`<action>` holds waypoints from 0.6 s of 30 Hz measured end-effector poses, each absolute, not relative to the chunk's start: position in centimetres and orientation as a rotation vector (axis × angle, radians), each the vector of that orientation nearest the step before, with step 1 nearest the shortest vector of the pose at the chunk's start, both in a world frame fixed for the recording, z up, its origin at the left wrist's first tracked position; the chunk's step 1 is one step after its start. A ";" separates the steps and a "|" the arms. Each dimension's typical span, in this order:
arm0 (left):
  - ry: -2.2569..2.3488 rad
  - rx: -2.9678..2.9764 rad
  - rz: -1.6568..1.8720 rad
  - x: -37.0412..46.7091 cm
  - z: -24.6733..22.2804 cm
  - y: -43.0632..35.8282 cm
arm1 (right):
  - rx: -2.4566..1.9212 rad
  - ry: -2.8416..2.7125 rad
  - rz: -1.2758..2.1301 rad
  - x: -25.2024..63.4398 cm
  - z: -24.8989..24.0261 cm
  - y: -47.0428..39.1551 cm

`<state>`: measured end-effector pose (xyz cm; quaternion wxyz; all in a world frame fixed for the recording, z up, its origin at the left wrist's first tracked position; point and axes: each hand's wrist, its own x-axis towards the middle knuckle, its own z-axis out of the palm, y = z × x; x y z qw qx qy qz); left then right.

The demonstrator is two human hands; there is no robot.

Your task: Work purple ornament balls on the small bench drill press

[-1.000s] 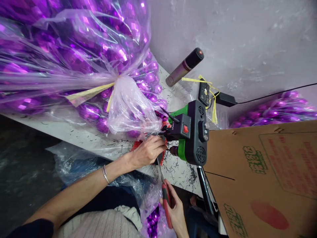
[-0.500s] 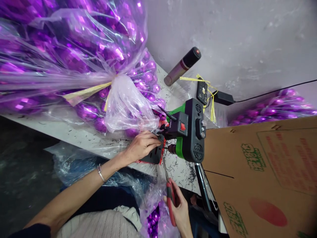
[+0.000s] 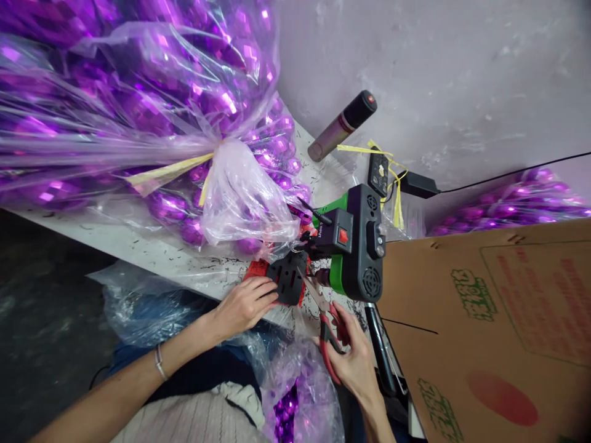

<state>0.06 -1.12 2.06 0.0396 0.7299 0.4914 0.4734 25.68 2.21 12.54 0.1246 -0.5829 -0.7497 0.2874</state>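
Lying at the bottom centre, nearest the body, a clear bag [image 3: 318, 369] contains shiny purple pieces. Just above it, the right hand [image 3: 355, 351] grips red-handled scissors [image 3: 331, 335] by the handles, blades parted and angled up-left, probably so the tips can reach the near edge of a slotted black plate [image 3: 289, 277]. That plate lies at the centre of the frame, on red material [image 3: 257, 269]. The left hand [image 3: 249, 301] rests its fingers over the plate's left part, seemingly to steady it; the thumb is hidden, so I cannot tell whether it pinches.

A green-and-black machine [image 3: 364, 240] stands just right of the plate, its dark nozzle-like end facing it, perhaps for working close by. Dark clippings dot the pale surface [image 3: 129, 246]. Tied purple bundles [image 3: 138, 111] fill the upper left, the yellow tie [image 3: 170, 172] apparently gathering the bag's neck. Farther back, a dark-capped bottle [image 3: 342, 126] stands near the wall [image 3: 438, 74].
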 end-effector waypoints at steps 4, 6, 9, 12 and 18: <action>1.515 2.282 1.418 0.2 1.3 -1.3 | -1.758 -1.939 0.908 23.9 11.4 1.1; 1.523 2.294 1.410 0.1 1.1 -1.4 | -1.846 -1.788 0.960 23.1 11.3 0.3; 1.536 2.286 1.409 0.2 1.0 -1.4 | -1.928 -1.616 1.092 22.1 12.1 -0.6; 1.541 2.269 1.430 0.2 1.0 -1.4 | -1.967 -1.504 1.159 21.5 13.3 -0.9; 1.551 2.237 1.459 0.3 0.9 -1.2 | -2.020 -1.429 1.227 21.1 14.0 -1.4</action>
